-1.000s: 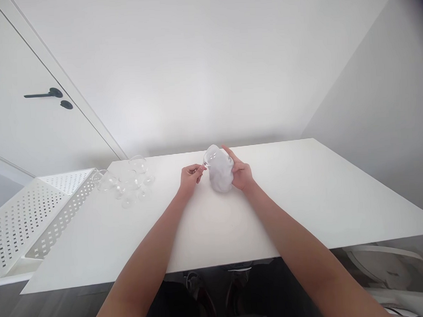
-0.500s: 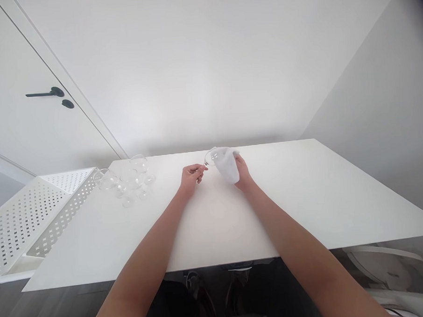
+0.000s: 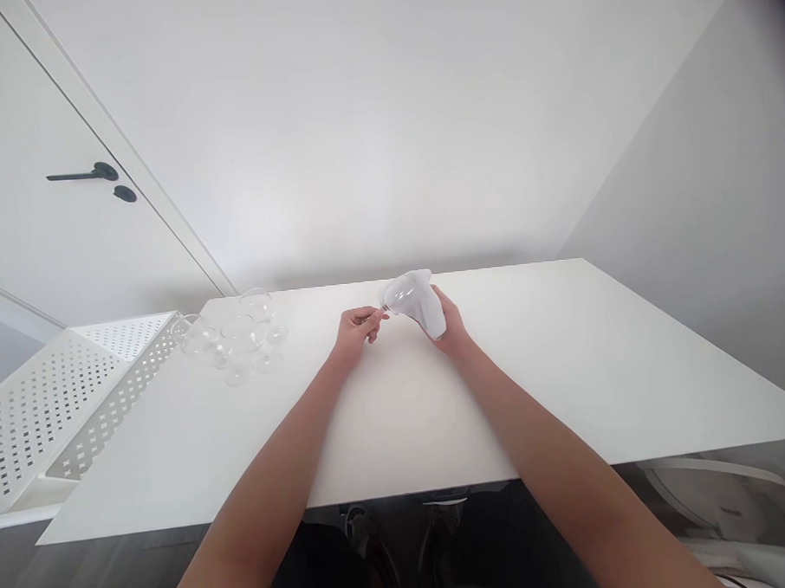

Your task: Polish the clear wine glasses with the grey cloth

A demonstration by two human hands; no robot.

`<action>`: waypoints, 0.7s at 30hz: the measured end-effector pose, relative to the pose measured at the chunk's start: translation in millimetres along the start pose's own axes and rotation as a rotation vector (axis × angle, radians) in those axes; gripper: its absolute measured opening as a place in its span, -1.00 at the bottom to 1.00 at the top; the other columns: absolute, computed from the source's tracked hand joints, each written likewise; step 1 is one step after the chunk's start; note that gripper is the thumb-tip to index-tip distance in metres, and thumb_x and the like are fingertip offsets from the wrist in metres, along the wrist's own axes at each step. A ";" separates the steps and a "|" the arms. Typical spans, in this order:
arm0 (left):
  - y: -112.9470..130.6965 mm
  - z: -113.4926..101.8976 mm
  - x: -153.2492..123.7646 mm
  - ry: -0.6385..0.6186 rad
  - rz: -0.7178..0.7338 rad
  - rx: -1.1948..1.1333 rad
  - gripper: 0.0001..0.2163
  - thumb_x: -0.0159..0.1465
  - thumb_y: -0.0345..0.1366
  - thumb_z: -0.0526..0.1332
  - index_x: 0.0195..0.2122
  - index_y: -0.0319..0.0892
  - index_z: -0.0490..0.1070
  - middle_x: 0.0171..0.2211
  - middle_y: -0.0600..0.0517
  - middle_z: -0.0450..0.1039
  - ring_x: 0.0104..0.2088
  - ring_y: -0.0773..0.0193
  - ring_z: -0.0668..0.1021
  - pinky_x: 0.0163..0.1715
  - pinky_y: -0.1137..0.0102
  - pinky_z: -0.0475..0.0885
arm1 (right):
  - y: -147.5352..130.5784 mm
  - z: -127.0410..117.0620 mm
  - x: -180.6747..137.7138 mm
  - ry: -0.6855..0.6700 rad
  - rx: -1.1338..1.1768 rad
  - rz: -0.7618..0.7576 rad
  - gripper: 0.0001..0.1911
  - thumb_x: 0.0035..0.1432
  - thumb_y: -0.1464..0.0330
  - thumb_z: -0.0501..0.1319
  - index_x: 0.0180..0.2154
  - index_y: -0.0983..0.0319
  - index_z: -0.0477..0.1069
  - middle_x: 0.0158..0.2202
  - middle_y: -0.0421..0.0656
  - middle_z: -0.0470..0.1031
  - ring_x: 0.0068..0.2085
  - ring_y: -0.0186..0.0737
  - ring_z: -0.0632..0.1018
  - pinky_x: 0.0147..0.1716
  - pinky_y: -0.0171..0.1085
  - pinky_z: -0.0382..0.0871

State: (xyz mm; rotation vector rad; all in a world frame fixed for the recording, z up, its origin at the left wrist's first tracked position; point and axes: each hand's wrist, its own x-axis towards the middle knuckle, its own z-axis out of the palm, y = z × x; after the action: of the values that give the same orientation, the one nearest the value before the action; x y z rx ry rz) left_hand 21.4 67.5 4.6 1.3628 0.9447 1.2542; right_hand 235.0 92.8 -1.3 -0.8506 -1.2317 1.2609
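Between my hands a clear wine glass (image 3: pixel 400 294) is tilted on its side, its bowl pointing right. My left hand (image 3: pixel 358 327) is closed, with thumb and fingers pinching the glass by its stem. A white cloth (image 3: pixel 427 306) covers the mouth end of the bowl. My right hand (image 3: pixel 450 322) is wrapped around the cloth from the right side, and some of its fingers are hidden behind it. Both hands are above the far half of the white table (image 3: pixel 398 424).
Several clear stemmed glasses (image 3: pixel 243 333) stand in a group at the table's far left. A white perforated basket (image 3: pixel 52 400) is beside the table's left edge. Behind are a white wall and a door with a dark handle (image 3: pixel 81 175); a round-backed pale chair (image 3: pixel 707 497) is below right.
The cloth has shifted on the bowl, and its loose corner no longer sticks out toward my right fingers. More of the bowl's side shows through. My left hand has barely moved.
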 end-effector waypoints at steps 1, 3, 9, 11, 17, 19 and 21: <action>-0.4 0.3 -0.2 -0.010 0.007 -0.002 -0.60 0.19 0.05 0.40 -0.55 -0.17 0.48 -0.56 0.04 0.27 -0.54 0.36 0.35 -0.57 0.37 0.23 | 1.4 -0.5 0.4 -0.001 0.022 0.001 -0.49 0.07 -0.05 0.31 0.00 0.03 0.47 -0.25 -0.16 0.53 -0.22 -0.05 0.52 -0.24 -0.05 0.47; -0.8 0.5 -0.5 -0.019 0.019 -0.009 -0.60 0.19 0.04 0.40 -0.57 -0.17 0.46 -0.57 0.03 0.26 -0.53 0.34 0.38 -0.56 0.37 0.23 | 2.2 -0.2 0.2 -0.022 0.090 0.012 -0.52 0.06 0.05 0.34 0.01 0.04 0.48 -0.27 -0.16 0.54 -0.24 -0.06 0.52 -0.27 -0.07 0.45; 0.5 -0.4 -0.6 0.033 0.009 -0.019 -0.61 0.19 0.06 0.40 -0.53 -0.17 0.48 -0.57 0.04 0.26 -0.56 0.38 0.30 -0.57 0.37 0.19 | -8.9 6.4 -6.2 -0.221 0.212 -0.022 -0.48 -0.01 0.17 0.43 0.03 0.09 0.50 -0.07 -0.09 0.58 -0.07 0.01 0.54 -0.12 -0.02 0.44; 0.2 0.6 -1.1 0.010 -0.004 -0.022 -0.62 0.20 0.06 0.38 -0.49 -0.17 0.51 -0.56 0.06 0.25 -0.57 0.39 0.27 -0.58 0.38 0.17 | -13.6 9.2 -8.1 -0.268 0.222 -0.038 -0.40 -0.04 0.12 0.47 0.05 0.09 0.47 -0.06 -0.06 0.57 -0.05 0.05 0.55 -0.09 0.01 0.43; -3.5 7.7 -3.0 -0.014 0.128 0.304 -0.75 0.25 -0.08 0.31 -0.41 -0.16 0.54 -0.58 0.07 0.27 -0.54 0.36 0.26 -0.52 0.38 0.17 | -14.5 13.3 -8.6 -0.172 0.125 -0.134 -0.33 -0.09 0.12 0.52 0.06 0.04 0.41 -0.05 -0.11 0.54 -0.07 -0.04 0.53 -0.11 -0.07 0.43; -5.2 7.5 -2.6 0.057 0.273 0.466 -0.82 0.24 -0.19 0.28 -0.45 -0.15 0.49 -0.53 0.06 0.30 -0.50 0.34 0.29 -0.49 0.39 0.19 | -10.9 13.9 -8.1 -0.072 -0.030 -0.176 -0.39 -0.07 0.12 0.50 0.02 0.07 0.43 -0.08 -0.13 0.54 -0.09 -0.06 0.52 -0.11 -0.09 0.42; -6.8 5.2 -2.1 0.097 0.388 0.628 -0.85 0.22 -0.29 0.24 -0.49 -0.15 0.44 -0.51 0.06 0.28 -0.50 0.36 0.27 -0.49 0.40 0.18 | -7.8 13.8 -7.9 0.028 -0.226 -0.222 -0.42 -0.09 0.13 0.51 -0.02 0.09 0.46 -0.12 -0.15 0.55 -0.13 -0.07 0.51 -0.12 -0.11 0.41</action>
State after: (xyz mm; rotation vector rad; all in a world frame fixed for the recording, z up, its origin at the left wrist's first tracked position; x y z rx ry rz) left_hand 26.7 65.8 -2.2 2.0658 1.2457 1.3753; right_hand 224.3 81.7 7.4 -0.8626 -1.4222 0.9419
